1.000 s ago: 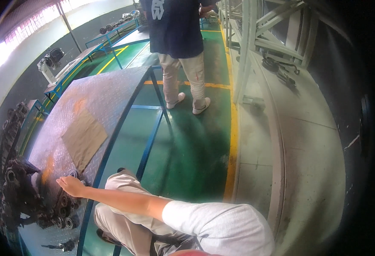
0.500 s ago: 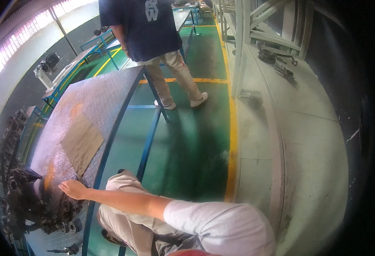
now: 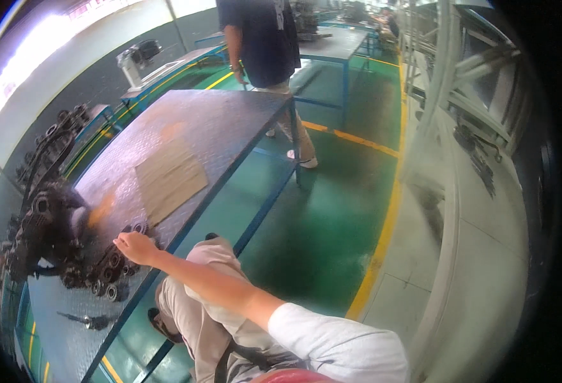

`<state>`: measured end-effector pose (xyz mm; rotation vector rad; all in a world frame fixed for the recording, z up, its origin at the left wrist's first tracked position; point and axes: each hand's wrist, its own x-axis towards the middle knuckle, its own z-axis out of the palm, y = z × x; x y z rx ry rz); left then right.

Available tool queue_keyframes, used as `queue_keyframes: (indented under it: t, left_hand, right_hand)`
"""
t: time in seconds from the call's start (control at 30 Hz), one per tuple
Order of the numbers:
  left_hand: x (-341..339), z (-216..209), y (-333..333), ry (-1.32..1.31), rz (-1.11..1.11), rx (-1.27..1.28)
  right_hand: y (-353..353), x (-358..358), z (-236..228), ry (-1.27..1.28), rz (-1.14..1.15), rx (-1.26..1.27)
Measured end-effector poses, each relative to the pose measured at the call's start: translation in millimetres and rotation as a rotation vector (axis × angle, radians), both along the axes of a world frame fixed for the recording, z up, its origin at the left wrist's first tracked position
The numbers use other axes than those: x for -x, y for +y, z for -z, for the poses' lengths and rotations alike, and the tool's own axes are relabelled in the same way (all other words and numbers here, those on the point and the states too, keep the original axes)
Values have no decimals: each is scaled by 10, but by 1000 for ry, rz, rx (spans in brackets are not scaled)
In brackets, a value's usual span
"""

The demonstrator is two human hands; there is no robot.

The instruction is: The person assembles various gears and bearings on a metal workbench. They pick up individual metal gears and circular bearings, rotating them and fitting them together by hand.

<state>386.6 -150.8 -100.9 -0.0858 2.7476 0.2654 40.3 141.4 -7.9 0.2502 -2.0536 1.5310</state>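
My right hand [image 3: 135,247] reaches across to the left, over the edge of a metal-topped table [image 3: 220,121]. Its fingers are bent and held together. What they hold, if anything, is too small to make out. The hand is over a cluster of dark ring-shaped gears [image 3: 108,274], and another ring-shaped part [image 3: 140,228] lies just beyond the fingers. Left of these stands a bulky dark mechanical assembly [image 3: 45,223]. A brown cardboard sheet [image 3: 171,180] lies flat on the table farther out. My left hand is out of view.
A small shaft-like part [image 3: 88,321] lies near the table's close end. A person in a dark shirt [image 3: 262,45] stands past the far end. On the right, a white metal frame [image 3: 444,83] rises beside a pale ledge with dark parts [image 3: 476,153].
The view has swung, so the table sits farther right and more of its near end shows. My right hand stays by the gears. The other person has turned and shifted their legs.
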Motion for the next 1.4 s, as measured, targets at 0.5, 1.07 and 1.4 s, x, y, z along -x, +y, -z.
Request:
queue_keyframes:
  t: [0.5,1.07,1.4]
  left_hand:
    - [-829,1705,-1217,117,95,-313]
    - [-588,165,-319,-78,-170,-197]
    - [-264,-41,-385,70,-260,-293]
  right_hand:
    - [70,-152,33,8,-68,-188]
    - [125,-146,88,-2,-88,-281]
    - [-156,-150,89,-18,-196,-326]
